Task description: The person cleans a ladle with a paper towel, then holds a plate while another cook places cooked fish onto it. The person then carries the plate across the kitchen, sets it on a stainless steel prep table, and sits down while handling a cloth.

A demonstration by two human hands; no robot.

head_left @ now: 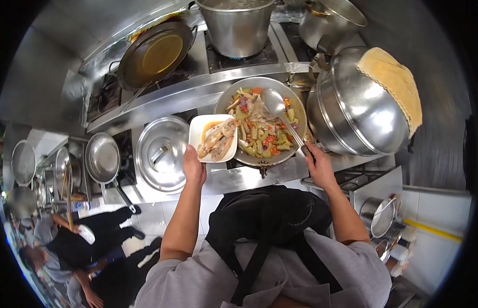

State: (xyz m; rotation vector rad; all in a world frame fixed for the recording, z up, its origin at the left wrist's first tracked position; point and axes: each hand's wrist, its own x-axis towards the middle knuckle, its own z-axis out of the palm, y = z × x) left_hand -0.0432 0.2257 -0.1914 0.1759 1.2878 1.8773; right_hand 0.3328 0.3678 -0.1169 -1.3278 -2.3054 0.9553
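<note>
Grey shirt (pixel 347 264), one, with black apron (pixel 270 210): nearest my camera, facing the range. Left hand (pixel 193 167), one: closed on the near-left corner of a white square bowl (pixel 194 132), thumb by the rim, fingers beneath hidden from me. Bowl contents: pale, fish-like pieces (pixel 218 137) in orange sauce. Bowl position: at the left edge of the wide pan (pixel 300 114), overlapping it from my viewpoint; contact I cannot tell. Right hand (pixel 320 165), one: fingers wrapped round the handle of a steel ladle (pixel 273 102), its head over the pan's far side. Vegetable stew (pixel 267 141), green, red and purple pieces: plentiful in the pan. Progress, my judgement: dishing-up partway, bowl already bearing food, much left in the pan. Round steel lid (pixel 150 137): left of the bowl. Domed steel vessel (pixel 354 110): right of the pan, tan cloth (pixel 393 82) draped on it.
</note>
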